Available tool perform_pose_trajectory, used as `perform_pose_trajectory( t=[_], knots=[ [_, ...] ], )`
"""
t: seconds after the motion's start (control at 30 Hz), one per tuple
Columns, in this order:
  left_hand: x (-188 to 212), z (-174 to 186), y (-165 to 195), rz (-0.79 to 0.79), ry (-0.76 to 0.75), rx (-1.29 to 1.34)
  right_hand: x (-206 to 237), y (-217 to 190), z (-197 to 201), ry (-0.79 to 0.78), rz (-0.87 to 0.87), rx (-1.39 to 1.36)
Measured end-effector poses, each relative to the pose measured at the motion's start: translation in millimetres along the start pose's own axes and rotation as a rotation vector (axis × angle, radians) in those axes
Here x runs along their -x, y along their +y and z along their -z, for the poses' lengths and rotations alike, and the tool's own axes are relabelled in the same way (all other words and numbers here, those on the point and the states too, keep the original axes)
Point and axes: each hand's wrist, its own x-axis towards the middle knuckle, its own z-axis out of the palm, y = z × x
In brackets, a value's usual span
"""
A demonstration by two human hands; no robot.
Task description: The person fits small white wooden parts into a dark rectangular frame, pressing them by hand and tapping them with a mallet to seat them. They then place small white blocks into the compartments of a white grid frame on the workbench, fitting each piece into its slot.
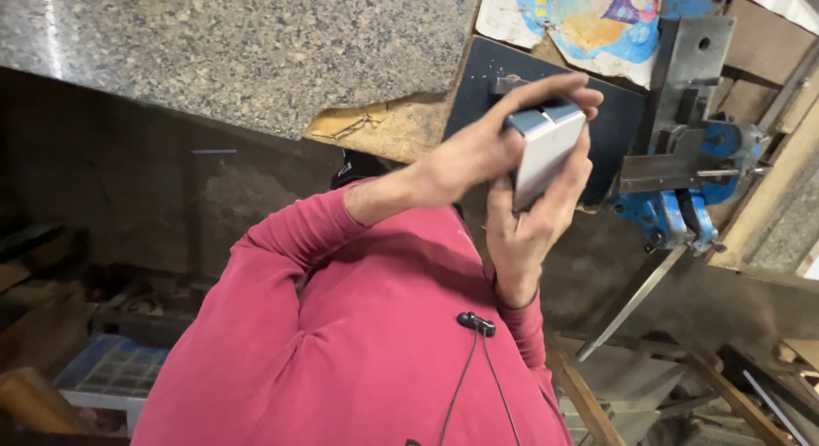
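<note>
Both hands closed on one grey metal block [546, 152], right of frame centre. Left hand [478, 152] wraps over its top edge, fingers curled. Right hand [533, 224] cups it from below. Block held near blue bench vise [682, 182], upper right, not touching. Speckled stone surface [239, 45] upper left.

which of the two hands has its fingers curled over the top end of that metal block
The left hand, whose arm crosses from the left in its red sleeve; its fingers hook over the top of the grey metal block. The right hand grips it from below.
</note>
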Motion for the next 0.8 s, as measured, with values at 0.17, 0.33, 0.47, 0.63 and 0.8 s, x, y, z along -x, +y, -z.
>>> perform_pose_trajectory(
  t=[0.17, 0.33, 0.47, 0.63, 0.8],
  knots=[
    [11.1, -11.4, 12.0, 0.036, 0.011, -0.146, 11.3, 3.8, -9.8, 0.021, 0.109, 0.207],
    [6.5, -9.0, 26.7, 0.027, -0.055, -0.218, 15.2, 3.9, -7.6, -0.012, 0.033, 0.201],
    [-1.0, 20.1, 50.7, -0.053, -0.246, -0.424, 11.7, -2.5, 8.6, -0.116, 0.048, 0.16],
    [5.4, 30.3, 68.2, 0.203, -0.207, -0.321, 12.3, -9.2, 19.3, -0.225, 0.025, 0.077],
    [13.4, 19.5, 75.1, 0.185, -0.153, -0.27, 20.8, -8.0, 23.8, -0.213, 0.083, 0.165]
  ],
)
